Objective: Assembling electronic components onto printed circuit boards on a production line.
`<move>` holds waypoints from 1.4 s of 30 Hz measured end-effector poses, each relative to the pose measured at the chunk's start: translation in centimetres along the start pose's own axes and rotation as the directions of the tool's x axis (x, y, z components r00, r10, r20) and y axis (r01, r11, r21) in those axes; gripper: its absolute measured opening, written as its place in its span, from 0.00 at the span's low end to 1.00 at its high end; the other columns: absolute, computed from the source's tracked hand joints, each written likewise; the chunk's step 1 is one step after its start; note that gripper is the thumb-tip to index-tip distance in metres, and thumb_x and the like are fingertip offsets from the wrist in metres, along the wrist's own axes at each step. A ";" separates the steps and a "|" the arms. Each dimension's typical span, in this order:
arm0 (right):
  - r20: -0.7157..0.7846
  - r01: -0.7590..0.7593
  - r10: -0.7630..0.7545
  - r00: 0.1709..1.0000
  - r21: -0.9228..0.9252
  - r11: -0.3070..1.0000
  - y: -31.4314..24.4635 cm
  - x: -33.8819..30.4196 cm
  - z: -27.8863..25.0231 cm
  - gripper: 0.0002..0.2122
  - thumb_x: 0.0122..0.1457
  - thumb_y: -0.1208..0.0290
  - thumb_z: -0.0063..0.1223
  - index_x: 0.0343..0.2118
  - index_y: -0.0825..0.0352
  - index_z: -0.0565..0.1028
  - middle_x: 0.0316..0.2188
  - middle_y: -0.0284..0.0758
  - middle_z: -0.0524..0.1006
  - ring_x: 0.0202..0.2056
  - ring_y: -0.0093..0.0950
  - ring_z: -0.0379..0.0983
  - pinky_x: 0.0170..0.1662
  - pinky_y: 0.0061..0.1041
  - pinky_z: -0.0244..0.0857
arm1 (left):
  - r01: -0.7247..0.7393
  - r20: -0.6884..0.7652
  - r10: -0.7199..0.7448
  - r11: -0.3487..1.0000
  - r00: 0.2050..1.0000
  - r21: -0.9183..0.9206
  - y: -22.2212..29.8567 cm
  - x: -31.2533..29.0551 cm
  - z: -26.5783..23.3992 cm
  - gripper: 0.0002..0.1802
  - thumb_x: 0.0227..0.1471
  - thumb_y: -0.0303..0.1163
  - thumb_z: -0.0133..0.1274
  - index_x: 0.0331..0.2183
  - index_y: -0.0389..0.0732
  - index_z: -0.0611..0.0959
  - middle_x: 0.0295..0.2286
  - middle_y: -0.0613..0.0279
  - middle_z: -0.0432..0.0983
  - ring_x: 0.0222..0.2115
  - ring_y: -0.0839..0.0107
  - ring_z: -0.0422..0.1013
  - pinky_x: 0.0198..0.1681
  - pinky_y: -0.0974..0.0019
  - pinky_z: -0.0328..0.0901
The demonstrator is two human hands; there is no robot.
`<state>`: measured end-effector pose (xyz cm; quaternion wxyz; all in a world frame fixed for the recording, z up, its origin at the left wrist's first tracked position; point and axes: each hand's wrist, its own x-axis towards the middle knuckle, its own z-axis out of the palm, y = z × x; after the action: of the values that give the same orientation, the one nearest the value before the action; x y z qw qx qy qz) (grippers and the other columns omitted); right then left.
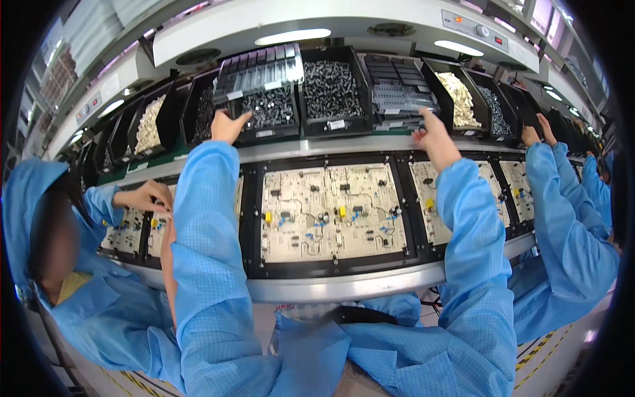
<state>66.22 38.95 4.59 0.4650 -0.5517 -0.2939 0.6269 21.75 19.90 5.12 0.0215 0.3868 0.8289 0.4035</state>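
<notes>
A clear plastic tray (263,74) with many compartments sits tilted over the back of a bin (268,133) of small dark parts, left of centre. My left hand (229,127) is at that bin's near left corner, thumb spread from the fingers; the fingertips are partly hidden, so I cannot tell whether they pinch anything. My right hand (438,140), slightly blurred, reaches to the front right corner of a stack of dark trays (400,83). Its index finger is extended and its thumb apart; I cannot tell whether it grips a tray.

Between them stands a black bin (313,126) of black parts. Right of the stack are cream parts (458,99). Below my hands, cream circuit boards (297,228) lie in a black frame (411,218) behind a metal rail (344,286). Blue-sleeved co-workers (119,298) work on both sides.
</notes>
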 end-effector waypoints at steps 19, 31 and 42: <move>0.579 0.842 -0.758 0.300 -0.535 -0.075 1.8 -0.9 11.3 0.19 0.54 0.68 0.51 0.45 0.76 0.70 0.45 0.52 0.71 0.53 0.45 0.63 0.56 0.38 0.57 | -0.302 -0.104 0.303 0.953 0.947 0.026 0.8 -0.4 1.6 0.25 0.54 0.39 0.50 0.48 0.31 0.68 0.36 0.32 0.73 0.40 0.38 0.69 0.43 0.50 0.63; 0.573 0.798 -0.757 0.316 -0.592 -0.115 1.8 -0.1 10.1 0.18 0.55 0.67 0.49 0.46 0.75 0.70 0.47 0.50 0.71 0.51 0.43 0.66 0.54 0.35 0.60 | -0.266 -0.088 0.267 0.964 0.960 0.022 1.7 -1.6 2.0 0.24 0.53 0.38 0.50 0.47 0.32 0.69 0.35 0.33 0.73 0.39 0.38 0.69 0.42 0.50 0.64; 0.583 0.824 -0.756 0.298 -0.557 -0.105 1.1 1.9 8.0 0.19 0.57 0.67 0.50 0.47 0.75 0.69 0.46 0.50 0.71 0.49 0.45 0.67 0.53 0.35 0.60 | -0.241 -0.012 0.241 0.970 0.970 0.011 4.1 -2.2 3.2 0.20 0.52 0.36 0.50 0.41 0.31 0.70 0.29 0.33 0.74 0.35 0.38 0.70 0.38 0.48 0.64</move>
<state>58.31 41.40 4.58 0.4219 -0.3806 -0.8223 0.0321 26.92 22.11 5.16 -0.0348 0.4821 0.7778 0.4018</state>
